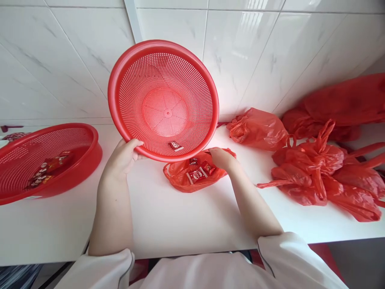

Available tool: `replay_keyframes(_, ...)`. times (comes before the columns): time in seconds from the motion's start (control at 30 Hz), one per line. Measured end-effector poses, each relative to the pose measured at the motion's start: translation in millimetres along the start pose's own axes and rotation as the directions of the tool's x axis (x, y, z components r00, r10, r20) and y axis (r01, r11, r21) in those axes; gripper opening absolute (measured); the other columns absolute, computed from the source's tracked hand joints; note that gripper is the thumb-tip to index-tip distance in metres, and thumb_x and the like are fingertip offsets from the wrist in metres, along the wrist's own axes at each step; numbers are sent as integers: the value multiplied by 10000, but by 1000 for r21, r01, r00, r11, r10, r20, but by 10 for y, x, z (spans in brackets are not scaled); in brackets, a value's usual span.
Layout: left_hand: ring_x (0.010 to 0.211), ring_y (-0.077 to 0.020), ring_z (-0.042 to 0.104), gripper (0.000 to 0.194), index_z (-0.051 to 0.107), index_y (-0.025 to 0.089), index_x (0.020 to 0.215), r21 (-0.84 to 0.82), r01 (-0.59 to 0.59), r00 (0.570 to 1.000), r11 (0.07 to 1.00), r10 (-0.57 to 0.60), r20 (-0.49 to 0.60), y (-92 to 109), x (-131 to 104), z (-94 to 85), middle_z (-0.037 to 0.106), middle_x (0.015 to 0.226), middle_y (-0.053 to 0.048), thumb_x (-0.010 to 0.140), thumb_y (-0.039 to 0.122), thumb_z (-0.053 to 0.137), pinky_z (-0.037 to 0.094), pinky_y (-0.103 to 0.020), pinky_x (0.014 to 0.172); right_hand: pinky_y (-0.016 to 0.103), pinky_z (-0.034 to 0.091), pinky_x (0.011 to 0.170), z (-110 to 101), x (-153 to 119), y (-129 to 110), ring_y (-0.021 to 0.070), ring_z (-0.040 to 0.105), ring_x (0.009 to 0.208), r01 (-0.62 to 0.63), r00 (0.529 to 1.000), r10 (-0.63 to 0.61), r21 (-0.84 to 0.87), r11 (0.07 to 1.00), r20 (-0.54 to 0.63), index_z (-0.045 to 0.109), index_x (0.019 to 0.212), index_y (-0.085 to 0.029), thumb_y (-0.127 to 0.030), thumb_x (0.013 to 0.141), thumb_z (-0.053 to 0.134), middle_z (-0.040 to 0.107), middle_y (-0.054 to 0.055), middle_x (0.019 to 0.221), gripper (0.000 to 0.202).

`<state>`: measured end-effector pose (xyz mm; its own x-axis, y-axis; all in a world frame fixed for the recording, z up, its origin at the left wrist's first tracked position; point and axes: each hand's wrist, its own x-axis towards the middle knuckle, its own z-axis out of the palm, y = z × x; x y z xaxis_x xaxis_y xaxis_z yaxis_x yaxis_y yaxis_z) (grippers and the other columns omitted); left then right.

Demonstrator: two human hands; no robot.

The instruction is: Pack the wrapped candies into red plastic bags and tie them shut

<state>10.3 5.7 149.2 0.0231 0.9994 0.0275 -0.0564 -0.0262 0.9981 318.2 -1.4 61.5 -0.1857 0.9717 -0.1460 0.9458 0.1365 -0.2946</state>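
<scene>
My left hand [124, 156] grips the lower left rim of a red perforated plastic basket [164, 72]. The basket is tilted up on its side, its inside facing me. One small dark red snack packet [173, 145] lies in it near the lower rim. Below and just in front is an open red plastic bag [177, 182] on the counter, with several small wrapped snacks [197, 175] inside. My right hand [224, 158] is closed on the bag's right edge, close to the basket's lower right rim; its fingertips are partly hidden.
A second red basket [87, 160] with snack packets [49, 168] stands on the white counter [168, 224] at left. Several knotted red bags [319, 168] lie at right, and another bag [258, 128] rests near the tiled wall [240, 60].
</scene>
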Motion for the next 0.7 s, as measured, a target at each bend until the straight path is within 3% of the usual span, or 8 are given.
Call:
replay_keyframes(0.13,909,-250,640,219,579,193,859,20,11,1000,1000,-11,15,26,-16,23,647,941,-66,660,248,652,570,-481,778,358,466,822,-25,9,-34,253,656,925,-15,999,16,-15,1000,49,683,1115,-182,-124,865,462,713,130,1031,339)
replay_keyframes(0.27,901,-250,643,210,588,193,843,20,18,999,1000,-19,30,45,-35,47,636,899,-61,652,253,652,579,-460,769,312,470,777,-258,-187,-70,219,654,892,84,994,-88,52,995,67,732,986,-264,-156,868,468,728,54,1005,309)
replay_keyframes(0.4,875,-229,631,170,574,185,819,18,19,998,1000,-20,59,43,-68,80,602,851,-30,672,233,645,573,-467,778,281,485,744,-487,-405,-154,188,656,849,236,969,-204,279,931,-139,709,966,-240,-153,866,442,731,21,939,298)
replay_keyframes(0.53,862,-221,621,165,562,180,819,30,42,994,999,-45,99,53,-137,185,589,848,-18,673,216,631,568,-490,775,285,492,828,-481,-430,-316,173,659,916,354,893,-197,363,862,-404,659,1066,-204,-218,923,415,715,30,1016,283)
replay_keyframes(0.6,878,-228,624,149,551,183,801,30,66,988,997,-70,139,64,-176,254,596,855,-18,666,193,613,564,-497,783,304,478,892,-409,-380,-398,192,637,1027,389,874,-221,349,853,-433,617,1176,-201,-314,954,416,674,55,1161,320)
replay_keyframes(0.7,896,-247,634,102,521,184,712,41,86,976,995,-92,197,78,-218,330,614,842,-35,639,157,587,560,-491,792,355,448,960,-313,-313,-480,246,578,1165,392,900,-285,326,860,-331,527,1316,-186,-460,955,418,589,106,1310,466)
